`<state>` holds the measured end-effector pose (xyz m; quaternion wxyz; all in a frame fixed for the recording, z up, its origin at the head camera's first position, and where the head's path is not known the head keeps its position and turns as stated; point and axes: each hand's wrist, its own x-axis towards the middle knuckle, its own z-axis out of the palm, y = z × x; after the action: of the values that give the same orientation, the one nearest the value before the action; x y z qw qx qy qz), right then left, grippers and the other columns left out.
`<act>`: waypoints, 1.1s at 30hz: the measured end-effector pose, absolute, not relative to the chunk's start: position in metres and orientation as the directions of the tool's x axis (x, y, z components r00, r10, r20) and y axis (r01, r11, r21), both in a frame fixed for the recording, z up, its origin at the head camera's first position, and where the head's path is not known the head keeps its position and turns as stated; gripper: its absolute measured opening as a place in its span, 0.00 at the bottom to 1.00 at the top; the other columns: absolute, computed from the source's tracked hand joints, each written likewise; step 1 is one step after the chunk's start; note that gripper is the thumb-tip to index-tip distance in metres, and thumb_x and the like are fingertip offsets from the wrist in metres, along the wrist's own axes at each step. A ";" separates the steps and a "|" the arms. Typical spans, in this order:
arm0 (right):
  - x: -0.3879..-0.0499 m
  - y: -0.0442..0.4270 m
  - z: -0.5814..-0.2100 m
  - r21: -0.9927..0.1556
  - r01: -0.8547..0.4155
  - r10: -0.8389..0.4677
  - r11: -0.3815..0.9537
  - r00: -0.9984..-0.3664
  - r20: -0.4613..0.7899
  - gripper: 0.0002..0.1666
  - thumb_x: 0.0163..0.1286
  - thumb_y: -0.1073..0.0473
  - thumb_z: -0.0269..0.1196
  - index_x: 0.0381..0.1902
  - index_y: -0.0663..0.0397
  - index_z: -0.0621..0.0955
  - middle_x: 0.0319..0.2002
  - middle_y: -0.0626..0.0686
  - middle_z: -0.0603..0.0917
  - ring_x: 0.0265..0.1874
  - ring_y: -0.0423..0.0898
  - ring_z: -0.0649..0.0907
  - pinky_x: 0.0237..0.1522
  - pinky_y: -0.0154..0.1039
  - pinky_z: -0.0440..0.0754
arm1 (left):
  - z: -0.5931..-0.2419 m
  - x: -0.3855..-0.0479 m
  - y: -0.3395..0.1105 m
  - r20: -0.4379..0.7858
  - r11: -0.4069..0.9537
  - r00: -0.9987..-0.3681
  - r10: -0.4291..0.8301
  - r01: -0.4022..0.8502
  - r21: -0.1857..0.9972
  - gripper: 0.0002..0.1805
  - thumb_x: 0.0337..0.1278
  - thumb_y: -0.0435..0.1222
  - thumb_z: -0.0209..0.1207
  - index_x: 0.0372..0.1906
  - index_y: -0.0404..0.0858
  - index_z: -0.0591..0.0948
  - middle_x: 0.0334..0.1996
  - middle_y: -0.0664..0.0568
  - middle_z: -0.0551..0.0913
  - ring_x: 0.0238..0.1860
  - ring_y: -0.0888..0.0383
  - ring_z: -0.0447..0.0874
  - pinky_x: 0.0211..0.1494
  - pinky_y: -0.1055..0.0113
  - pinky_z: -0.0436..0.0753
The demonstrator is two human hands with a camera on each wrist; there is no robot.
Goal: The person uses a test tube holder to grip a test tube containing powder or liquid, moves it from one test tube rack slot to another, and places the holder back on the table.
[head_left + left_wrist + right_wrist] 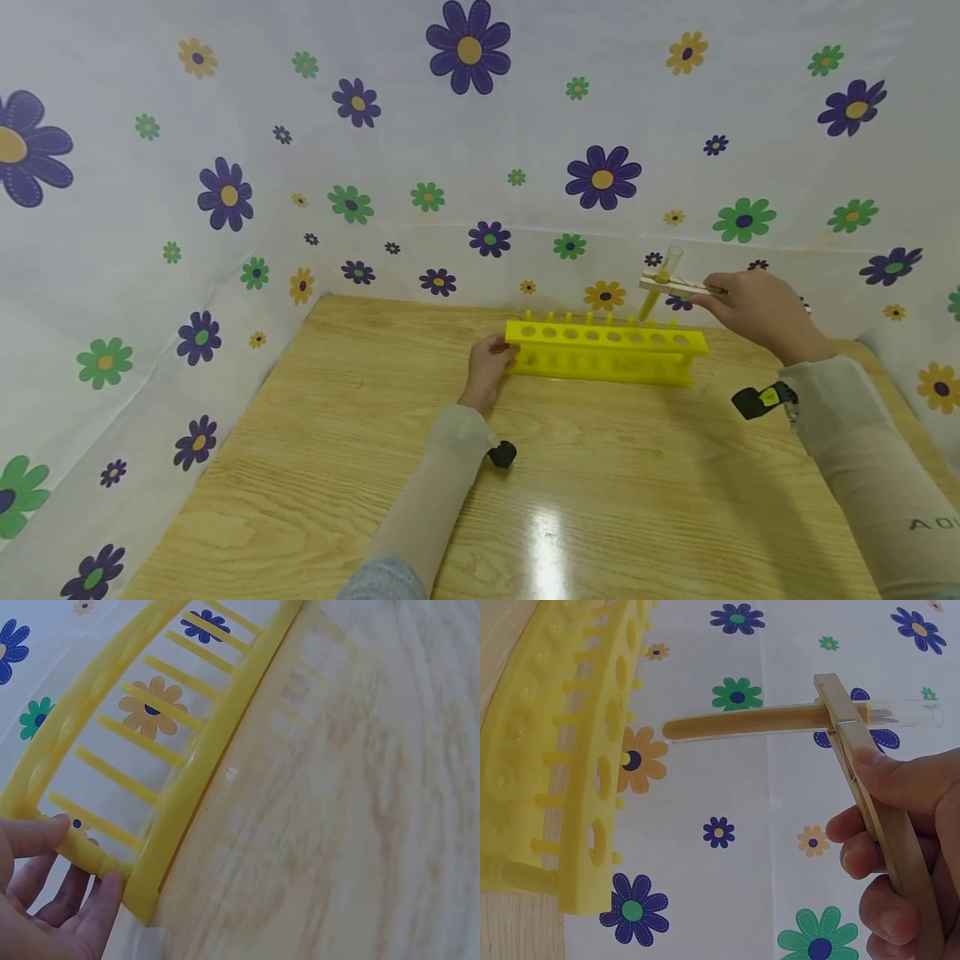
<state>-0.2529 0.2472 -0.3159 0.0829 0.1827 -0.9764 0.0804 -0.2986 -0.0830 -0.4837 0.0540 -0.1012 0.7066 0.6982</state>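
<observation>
A yellow test tube rack [600, 344] with a row of round holes and pegs along its back stands on the table. At its left end my left hand [486, 367] grips the end post, thumb on one side and fingers on the other in the left wrist view. My right hand [765, 308] holds a wooden test tube clamp [889, 817], fingers wrapped about its handle. Pinched in the clamp's jaws is a glass test tube [750, 724] with brownish-yellow contents. The tube is tilted above the rack's right part, its rounded bottom end lower and apart from the holes.
The wood-grain table [360, 467] spreads in front of the rack. Close behind the rack rises a white backdrop [525, 125] printed with flowers, which also covers the left and right sides. Black cameras [502, 454] sit at both wrists.
</observation>
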 end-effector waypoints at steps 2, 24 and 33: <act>-0.253 0.247 -0.316 -0.126 -0.370 -0.343 0.920 -0.919 0.195 0.16 0.66 0.55 0.60 0.37 0.66 0.81 0.24 0.58 0.84 0.16 0.44 0.74 0.24 0.45 0.79 | -0.483 -0.299 -0.083 -0.212 0.033 -0.974 -0.077 -0.215 0.976 0.16 0.59 0.30 0.58 0.53 0.33 0.78 0.52 0.41 0.78 0.53 0.50 0.78 0.54 0.64 0.81; -0.255 0.250 -0.318 -0.128 -0.366 -0.340 0.922 -0.922 0.187 0.17 0.68 0.54 0.59 0.38 0.66 0.81 0.26 0.58 0.85 0.17 0.44 0.74 0.24 0.43 0.78 | -0.483 -0.299 -0.082 -0.168 0.128 -0.979 -0.112 -0.181 0.975 0.15 0.58 0.31 0.60 0.49 0.31 0.80 0.51 0.41 0.80 0.53 0.49 0.78 0.57 0.62 0.79; -0.254 0.253 -0.316 -0.106 -0.357 -0.332 0.928 -0.922 0.198 0.18 0.68 0.54 0.59 0.39 0.67 0.81 0.25 0.59 0.85 0.17 0.44 0.74 0.24 0.44 0.78 | -0.484 -0.299 -0.082 -0.152 0.129 -0.982 -0.111 -0.166 0.978 0.15 0.58 0.31 0.60 0.49 0.30 0.80 0.50 0.40 0.80 0.52 0.49 0.78 0.56 0.62 0.80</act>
<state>-0.2542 0.2531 -0.3159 0.0885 0.1761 -0.9779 0.0700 -0.2991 -0.0823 -0.4840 0.0210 -0.0922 0.7511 0.6533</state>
